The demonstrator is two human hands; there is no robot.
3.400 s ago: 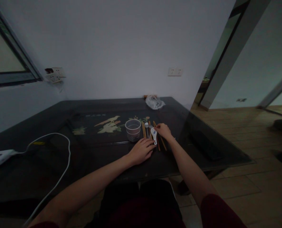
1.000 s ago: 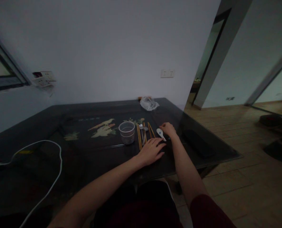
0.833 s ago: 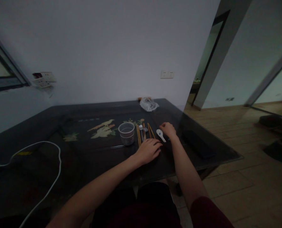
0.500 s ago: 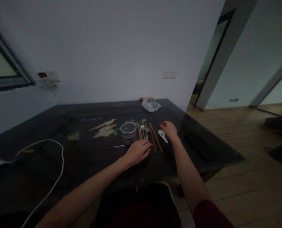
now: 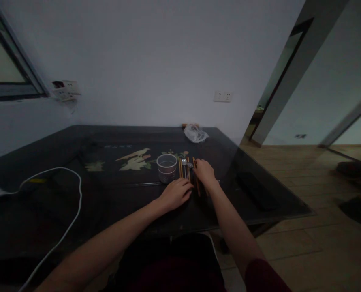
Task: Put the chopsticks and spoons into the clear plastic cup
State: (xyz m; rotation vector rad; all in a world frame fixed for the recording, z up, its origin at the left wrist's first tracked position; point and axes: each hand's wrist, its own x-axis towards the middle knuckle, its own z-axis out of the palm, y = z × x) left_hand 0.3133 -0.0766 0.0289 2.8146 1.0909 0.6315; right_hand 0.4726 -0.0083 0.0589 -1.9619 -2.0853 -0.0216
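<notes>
My left hand (image 5: 176, 194) rests on the dark table, its fingers loosely stretched and apart, over the lower ends of some chopsticks (image 5: 180, 167) and two metal spoons (image 5: 184, 162). Just beyond that hand stands a clear plastic cup (image 5: 167, 168), upright. My right hand (image 5: 205, 172) lies over another pair of chopsticks (image 5: 197, 187), with its bent fingers closed at their upper ends. It covers most of that pair. The white spoon seen earlier is almost wholly hidden behind my right hand and wrist.
A crumpled clear plastic bag (image 5: 195, 134) lies at the table's back edge by the wall. To the right rests a dark flat object (image 5: 255, 190). A white cable (image 5: 79, 202) curves across the table (image 5: 113, 219) on the left. Wall sockets (image 5: 222, 96) sit above.
My right hand has moved left, from beside the white spoon onto the right-hand chopsticks, covering the spoon. My left hand has stayed nearly in place. The view has shifted slightly.
</notes>
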